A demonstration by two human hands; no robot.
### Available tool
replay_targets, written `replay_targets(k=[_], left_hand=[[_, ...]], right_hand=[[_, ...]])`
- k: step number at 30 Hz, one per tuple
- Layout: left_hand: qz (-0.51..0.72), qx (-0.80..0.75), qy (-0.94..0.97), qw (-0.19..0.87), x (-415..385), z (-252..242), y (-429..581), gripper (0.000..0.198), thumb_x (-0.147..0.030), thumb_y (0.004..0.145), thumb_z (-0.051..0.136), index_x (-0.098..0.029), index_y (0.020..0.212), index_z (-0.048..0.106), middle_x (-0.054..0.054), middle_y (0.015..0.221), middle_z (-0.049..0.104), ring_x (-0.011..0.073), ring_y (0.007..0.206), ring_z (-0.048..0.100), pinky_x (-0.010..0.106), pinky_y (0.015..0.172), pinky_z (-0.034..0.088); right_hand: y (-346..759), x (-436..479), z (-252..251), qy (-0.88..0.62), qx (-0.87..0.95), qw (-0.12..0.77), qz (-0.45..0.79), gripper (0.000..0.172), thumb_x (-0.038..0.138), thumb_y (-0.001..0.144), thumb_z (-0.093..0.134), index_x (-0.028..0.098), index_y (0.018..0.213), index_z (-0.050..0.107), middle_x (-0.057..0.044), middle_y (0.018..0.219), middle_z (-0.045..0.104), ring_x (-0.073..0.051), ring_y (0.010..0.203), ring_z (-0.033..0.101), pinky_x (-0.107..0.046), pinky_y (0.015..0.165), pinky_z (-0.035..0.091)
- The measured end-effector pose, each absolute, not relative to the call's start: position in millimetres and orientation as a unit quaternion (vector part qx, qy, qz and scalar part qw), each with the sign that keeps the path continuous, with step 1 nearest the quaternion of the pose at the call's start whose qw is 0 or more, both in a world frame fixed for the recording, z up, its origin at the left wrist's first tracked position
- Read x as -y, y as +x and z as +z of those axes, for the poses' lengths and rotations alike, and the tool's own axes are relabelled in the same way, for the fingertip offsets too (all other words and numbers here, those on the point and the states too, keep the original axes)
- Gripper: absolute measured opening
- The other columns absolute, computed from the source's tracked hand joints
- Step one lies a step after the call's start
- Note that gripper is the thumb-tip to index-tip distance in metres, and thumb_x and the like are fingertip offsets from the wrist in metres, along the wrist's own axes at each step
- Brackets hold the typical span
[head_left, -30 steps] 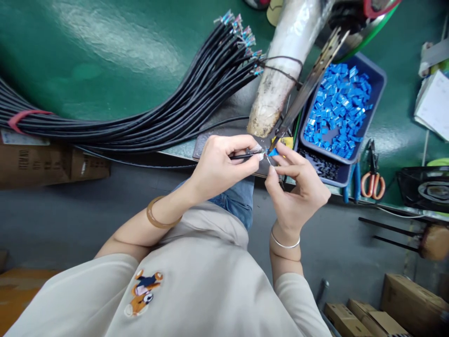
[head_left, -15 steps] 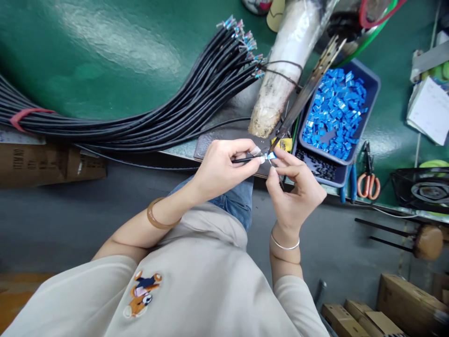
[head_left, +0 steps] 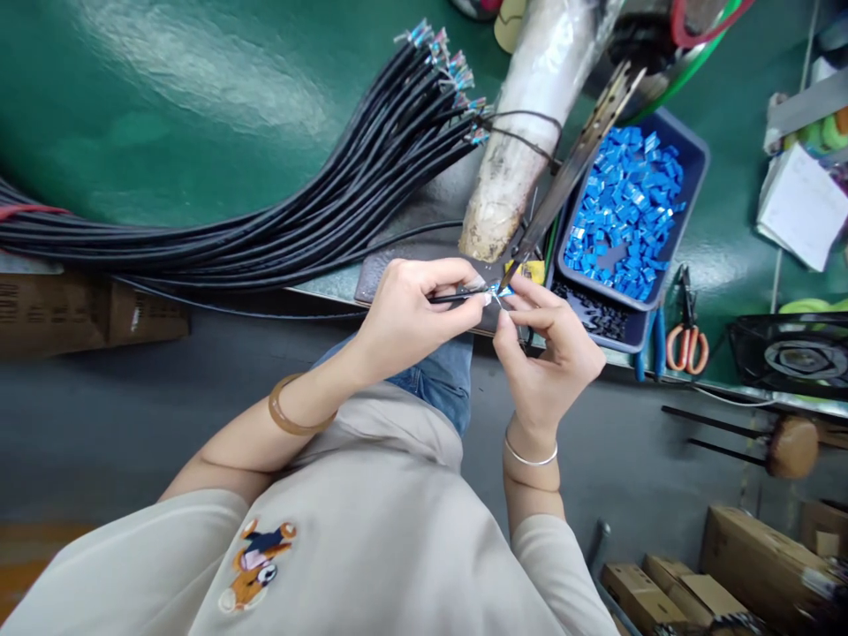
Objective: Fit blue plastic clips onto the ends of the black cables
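Observation:
My left hand (head_left: 424,305) is closed on a black cable (head_left: 457,298), thumb and fingertips pinching it close to its stripped end. A small blue piece (head_left: 507,291) sits at that end, between the fingertips of both hands. My right hand (head_left: 553,340) pinches a thin silvery wire (head_left: 498,302) at the cable end, its fingers beside the blue piece. Just above, a dark metal rod with holes (head_left: 576,168) slants down, its tip close to my right fingertips. The fine contact at the tip is too small to make out.
A thick bundle of black cables (head_left: 318,212) with stripped ends lies on the green table (head_left: 199,88). A wrapped white tube (head_left: 523,132) leans above my hands. Right of it are a bin (head_left: 695,177) of blue pieces, orange-handled pliers (head_left: 687,340) and a black fan (head_left: 788,353).
The whole view has shifted slightly, so things appear a little further left. Both hands keep their hold at the cable end, with the fingers barely changed.

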State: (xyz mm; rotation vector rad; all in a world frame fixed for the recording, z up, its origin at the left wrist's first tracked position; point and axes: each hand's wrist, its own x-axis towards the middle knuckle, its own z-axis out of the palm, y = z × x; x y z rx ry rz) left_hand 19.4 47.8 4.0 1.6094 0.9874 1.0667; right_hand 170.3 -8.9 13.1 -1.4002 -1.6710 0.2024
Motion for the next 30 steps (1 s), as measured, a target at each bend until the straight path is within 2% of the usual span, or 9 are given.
replay_targets(k=[6, 12, 17, 25, 30], left_hand=[[0.433, -0.395, 0.67, 0.456, -47.6, 7.1, 17.4, 0.008, -0.02, 0.077, 0.063, -0.014, 0.072, 0.065, -0.004, 0.06, 0.054, 0.0049, 0.052, 0.036, 0.019, 0.046, 0.027], [0.418, -0.398, 0.673, 0.463, -45.3, 3.1, 16.1, 0.006, -0.016, 0.077, 0.064, -0.013, 0.071, 0.065, -0.006, 0.056, 0.047, 0.0037, 0.051, 0.031, 0.018, 0.046, 0.026], [0.422, -0.398, 0.678, 0.451, -44.1, 3.3, 18.1, 0.005, -0.014, 0.076, 0.063, -0.014, 0.071, 0.065, -0.005, 0.057, 0.048, 0.0038, 0.051, 0.031, 0.018, 0.046, 0.026], [0.443, -0.392, 0.674, 0.443, -45.6, 6.2, 17.8, 0.009, -0.017, 0.079, 0.063, -0.013, 0.072, 0.064, -0.004, 0.061, 0.052, 0.0041, 0.055, 0.036, 0.017, 0.048, 0.029], [0.428, -0.4, 0.697, 0.413, -43.7, -0.1, 16.8, 0.007, -0.016, 0.077, 0.063, -0.012, 0.072, 0.067, -0.005, 0.058, 0.051, 0.0036, 0.053, 0.036, 0.017, 0.048, 0.029]], right_hand=[[169.3, 9.1, 17.0, -0.562, 0.682, 0.462, 0.073, 0.01, 0.012, 0.083, 0.065, 0.022, 0.085, 0.064, -0.006, 0.114, 0.073, -0.021, 0.101, 0.073, -0.041, 0.083, 0.067], [172.2, 13.3, 10.4, -0.564, 0.677, 0.464, 0.091, 0.01, 0.012, 0.082, 0.066, 0.021, 0.085, 0.061, -0.005, 0.113, 0.073, -0.019, 0.097, 0.074, -0.036, 0.083, 0.066], [174.1, 13.7, 10.1, -0.564, 0.683, 0.457, 0.078, 0.011, 0.013, 0.082, 0.066, 0.022, 0.087, 0.062, -0.005, 0.114, 0.073, -0.019, 0.095, 0.074, -0.035, 0.081, 0.066], [169.8, 10.1, 17.1, -0.55, 0.683, 0.472, 0.088, 0.01, 0.011, 0.083, 0.063, 0.021, 0.084, 0.061, -0.006, 0.116, 0.072, -0.022, 0.105, 0.072, -0.039, 0.085, 0.065], [170.7, 13.4, 12.8, -0.551, 0.68, 0.471, 0.112, 0.011, 0.01, 0.082, 0.063, 0.02, 0.083, 0.06, -0.006, 0.115, 0.072, -0.02, 0.101, 0.073, -0.038, 0.086, 0.065]])
